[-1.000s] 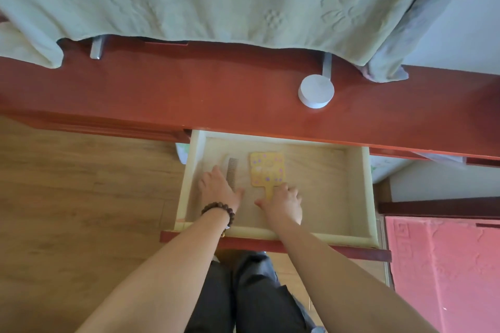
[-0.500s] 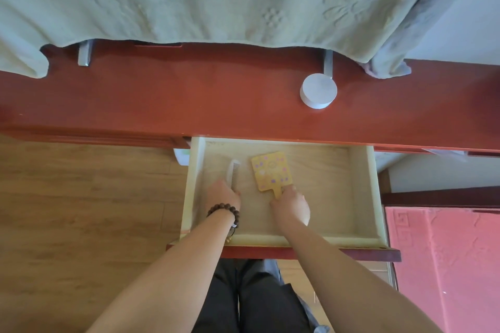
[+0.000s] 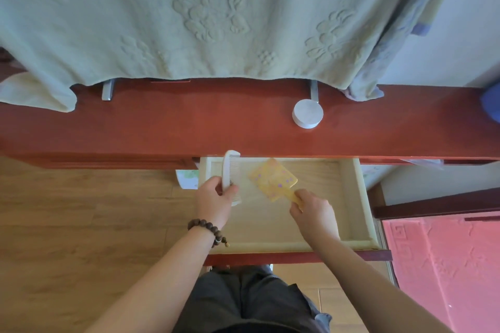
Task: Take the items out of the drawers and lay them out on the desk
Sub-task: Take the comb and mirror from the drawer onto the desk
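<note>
Both items just got lifted off the drawer point(image 3: 354, 197) floor. Left hand point(image 3: 213, 201) grips the white comb point(image 3: 230, 170) mid-frame, fingers curled round it; right hand point(image 3: 313, 211) pinches the yellow mirror point(image 3: 272, 177) handle.

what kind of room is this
Most likely a bedroom at home. A red wooden desk with an open drawer stands on wood flooring, a pale green embossed blanket hangs over its back, and the hands hold a comb and a yellow hand mirror.
</note>
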Demonstrator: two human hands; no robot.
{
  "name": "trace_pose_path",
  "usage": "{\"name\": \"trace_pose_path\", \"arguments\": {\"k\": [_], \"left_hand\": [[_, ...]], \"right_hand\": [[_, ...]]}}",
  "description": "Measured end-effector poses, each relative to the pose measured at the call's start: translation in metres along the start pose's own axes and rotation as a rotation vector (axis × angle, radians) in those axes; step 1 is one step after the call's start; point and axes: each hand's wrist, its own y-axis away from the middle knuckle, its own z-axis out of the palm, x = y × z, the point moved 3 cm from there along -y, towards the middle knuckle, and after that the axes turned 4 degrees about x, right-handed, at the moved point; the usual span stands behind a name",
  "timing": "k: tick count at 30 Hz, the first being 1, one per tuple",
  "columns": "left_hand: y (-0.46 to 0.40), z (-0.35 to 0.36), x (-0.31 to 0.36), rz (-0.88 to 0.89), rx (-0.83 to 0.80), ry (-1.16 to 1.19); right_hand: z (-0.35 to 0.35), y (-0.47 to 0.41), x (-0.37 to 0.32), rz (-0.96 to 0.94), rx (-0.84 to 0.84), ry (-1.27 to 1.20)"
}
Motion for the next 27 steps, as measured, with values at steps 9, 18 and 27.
{"name": "trace_pose_path", "arguments": {"k": [9, 18, 27], "left_hand": [[-0.066, -0.024, 0.055, 0.080, 0.122, 0.061], [-0.114, 0.016, 0.071, 0.031, -0.007, -0.117], [-0.099, 0.033, 0.078, 0.287, -0.056, -0.435]], "right_hand": [[-0.050, -0.033, -0.052, -0.125, 0.189, -0.215], [-0.025, -0.129, -0.069, 0.038, 0.219, -0.205], [-0.011, -0.143, -0.059, 0.022, 0.336, -0.025]]}}
